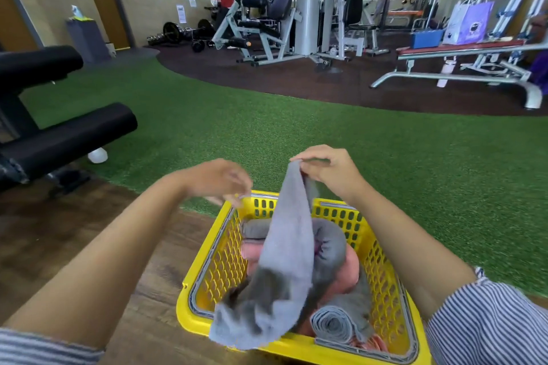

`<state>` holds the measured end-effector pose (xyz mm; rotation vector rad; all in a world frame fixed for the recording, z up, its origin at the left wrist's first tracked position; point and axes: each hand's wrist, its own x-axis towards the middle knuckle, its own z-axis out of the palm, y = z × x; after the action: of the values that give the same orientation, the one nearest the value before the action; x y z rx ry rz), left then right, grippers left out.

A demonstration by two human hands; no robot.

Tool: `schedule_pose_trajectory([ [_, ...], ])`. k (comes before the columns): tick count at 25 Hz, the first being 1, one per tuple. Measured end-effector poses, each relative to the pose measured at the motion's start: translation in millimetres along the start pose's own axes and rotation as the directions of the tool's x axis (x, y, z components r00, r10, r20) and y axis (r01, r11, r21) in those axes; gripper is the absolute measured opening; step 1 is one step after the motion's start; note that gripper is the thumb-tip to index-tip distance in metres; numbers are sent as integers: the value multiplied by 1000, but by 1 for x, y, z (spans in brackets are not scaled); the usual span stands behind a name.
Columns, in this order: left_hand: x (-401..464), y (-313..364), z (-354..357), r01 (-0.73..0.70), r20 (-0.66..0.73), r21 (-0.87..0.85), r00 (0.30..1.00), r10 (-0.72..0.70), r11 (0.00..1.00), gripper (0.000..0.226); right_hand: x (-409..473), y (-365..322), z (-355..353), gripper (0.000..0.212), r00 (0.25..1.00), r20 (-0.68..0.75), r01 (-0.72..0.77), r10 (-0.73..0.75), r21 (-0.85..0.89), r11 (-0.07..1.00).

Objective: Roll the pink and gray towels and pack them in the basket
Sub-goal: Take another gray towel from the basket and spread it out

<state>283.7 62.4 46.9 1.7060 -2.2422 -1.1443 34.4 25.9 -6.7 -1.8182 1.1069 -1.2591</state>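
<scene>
Gray towel (pixel 286 249), unrolled, held up by its top edge above yellow basket (pixel 225 258); lower end draped over near rim of basket. Pinched at upper corner between thumb and curled fingers of right hand (pixel 327 169). Left hand (pixel 221 179) blurred, raised just left of towel above far-left corner of basket; fingers loosely curled, apart from cloth as far as could be made out, nothing seen held. Packed inside basket: rolled gray towel (pixel 333 324) at near right, spiral end facing camera; pink towels (pixel 350 271) beneath and between gray ones; another gray roll (pixel 330 243) at centre right, and gray cloth (pixel 255 228) at far left corner. Basket set on wooden floor (pixel 59 231), far end at edge of green artificial turf (pixel 267 133). Striped sleeves (pixel 489 323) visible on both arms at lower corners. Black padded bench (pixel 68 133) at left, white bottle (pixel 98 155) beside it on turf. Weight machines (pixel 267 24) and flat bench (pixel 462 49) farther back on dark flooring; two persons in distance, details too small to tell.
</scene>
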Motion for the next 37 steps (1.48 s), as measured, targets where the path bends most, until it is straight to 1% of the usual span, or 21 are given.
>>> schedule_pose_trajectory([
  [1, 14, 3, 1, -101, -154, 61, 982, 110, 993, 38, -5, -8, 2, 19, 999, 45, -3, 1, 53, 999],
  [2, 27, 7, 4, -205, -201, 88, 955, 219, 975, 53, -10, -16, 5, 20, 996, 87, -16, 6, 114, 993],
  [4, 52, 14, 16, -340, -168, 59, 923, 345, 938, 67, -18, -25, 10, 24, 991, 133, -46, 15, 232, 972],
  [6, 73, 15, 28, -362, -137, -59, 926, 352, 930, 58, -23, -24, 11, 25, 993, 116, -52, 15, 324, 945],
  [7, 80, 13, 34, -359, -139, -129, 929, 342, 924, 45, -25, -23, 12, 25, 996, 84, -58, 31, 353, 934],
  [8, 84, 12, 39, -370, -172, -157, 923, 344, 916, 33, -26, -19, 14, 25, 997, 44, -78, 67, 378, 922],
  [10, 85, 8, 41, -379, -318, -96, 888, 333, 920, 29, -27, -6, 20, 29, 982, -27, -162, 188, 396, 904],
  [12, 80, 10, 35, -373, -530, 28, 781, 330, 928, 24, -31, 13, 29, 28, 963, 8, -261, 271, 292, 920],
  [14, 68, 17, 20, -399, -682, 56, 654, 327, 915, 26, -39, 38, 37, 17, 933, 116, -333, 340, -77, 940],
  [16, 54, 22, -1, -384, -763, 73, 573, 299, 921, 36, -45, 61, 42, 25, 923, 93, -288, 374, -478, 830],
  [17, 46, 20, -11, -344, -787, 92, 550, 279, 935, 39, -49, 64, 40, 25, 930, 39, -284, 366, -558, 780],
  [20, 25, 0, -31, -148, -811, 99, 560, 166, 984, 35, -54, 52, 16, 27, 951, -127, -297, 282, -628, 719],
  [23, 1, -21, -27, 8, -781, 83, 622, 60, 997, 31, -59, 21, -23, 28, 904, -388, -367, 179, -491, 790],
  [25, -19, -20, -19, 82, -807, 60, 591, 0, 995, 20, -67, 1, -46, 26, 860, -500, -359, 101, -453, 816],
  [27, -40, -14, -13, 60, -856, 0, 515, -31, 998, 8, -84, -14, -64, 25, 859, -493, -392, 141, -456, 799],
  [29, -61, -6, -8, -76, -870, -86, 491, -38, 993, 7, -108, -26, -72, 23, 881, -371, -458, 294, -508, 730],
  [31, -77, 7, 0, -183, -878, -134, 477, -31, 974, 12, -126, -44, -74, 23, 917, -309, -395, 252, -612, 685],
  [33, -88, 27, 12, -256, -882, -176, 470, -37, 951, 25, -130, -72, -68, 20, 950, -310, -213, 24, -594, 776],
  [34, -89, 39, 17, -298, -871, -194, 490, -24, 935, 29, -130, -89, -64, 17, 947, -308, -102, -91, -558, 824],
  [35, -89, 50, 21, -323, -862, -183, 507, 7, 928, 31, -127, -104, -61, 12, 942, -276, 11, -192, -546, 838],
  [37, -82, 71, 19, -322, -851, -80, 515, 104, 943, 33, -113, -120, -59, 3, 941, -134, 167, -310, -614, 771],
])
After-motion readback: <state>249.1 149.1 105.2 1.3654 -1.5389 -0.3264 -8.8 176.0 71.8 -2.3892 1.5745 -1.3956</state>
